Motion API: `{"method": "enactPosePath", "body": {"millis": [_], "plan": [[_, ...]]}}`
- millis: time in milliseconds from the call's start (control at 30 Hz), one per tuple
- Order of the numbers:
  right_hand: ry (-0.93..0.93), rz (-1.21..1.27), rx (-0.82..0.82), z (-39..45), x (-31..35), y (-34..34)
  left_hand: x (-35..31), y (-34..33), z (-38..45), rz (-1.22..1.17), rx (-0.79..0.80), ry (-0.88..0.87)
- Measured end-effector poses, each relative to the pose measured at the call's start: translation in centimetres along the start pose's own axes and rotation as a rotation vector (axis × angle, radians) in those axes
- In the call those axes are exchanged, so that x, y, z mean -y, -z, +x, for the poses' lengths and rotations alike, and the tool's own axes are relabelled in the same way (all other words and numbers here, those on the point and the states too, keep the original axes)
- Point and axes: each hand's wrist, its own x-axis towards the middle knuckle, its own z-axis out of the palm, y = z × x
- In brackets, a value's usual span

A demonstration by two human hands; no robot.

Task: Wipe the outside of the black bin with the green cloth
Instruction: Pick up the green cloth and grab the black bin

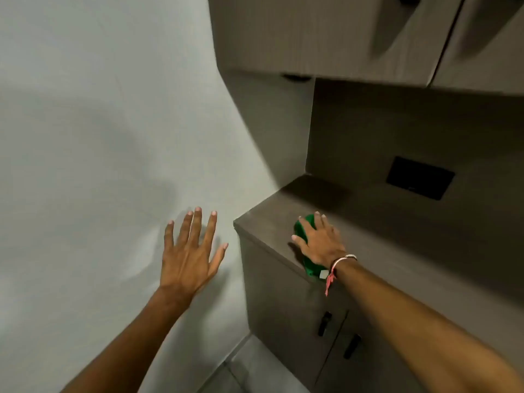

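The green cloth (301,228) lies bunched on the top of a brown cabinet (269,219), near its front left corner. My right hand (320,241) rests flat on top of the cloth with fingers spread over it, covering most of it. A small white tag of the cloth shows at my wrist. My left hand (191,251) is held out with fingers spread, in front of the white wall, holding nothing. No black bin is in view.
The white wall (99,137) fills the left side. Upper cabinets (326,35) hang above the counter. A black rectangular plate (421,177) sits on the back panel. Two lower doors with black handles (324,323) are below, and grey floor tiles (255,370) show at the bottom.
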Motion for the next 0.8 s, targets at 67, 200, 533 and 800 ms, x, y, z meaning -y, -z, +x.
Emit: {"method": "enactPosePath", "body": {"millis": [67, 200, 533, 800], "plan": [[-0.059, 0.001, 0.031, 2.1, -1.3, -2.3, -0.7, -3.3, 0.5, 0.047, 0.107, 0.001], [-0.095, -0.070, -0.201, 3.4, -2.8, -6.4, -1.7, -9.8, -0.1, 0.026, 0.153, -0.039], [-0.032, 0.324, -0.506, -4.7, 1.1, -8.6, -3.1, -22.3, -8.3, -0.086, 0.319, -0.150], [-0.326, 1.134, -0.485, -20.9, 5.0, -33.8, -7.1, -42.3, -18.4, -0.162, 0.498, -0.423]]}}
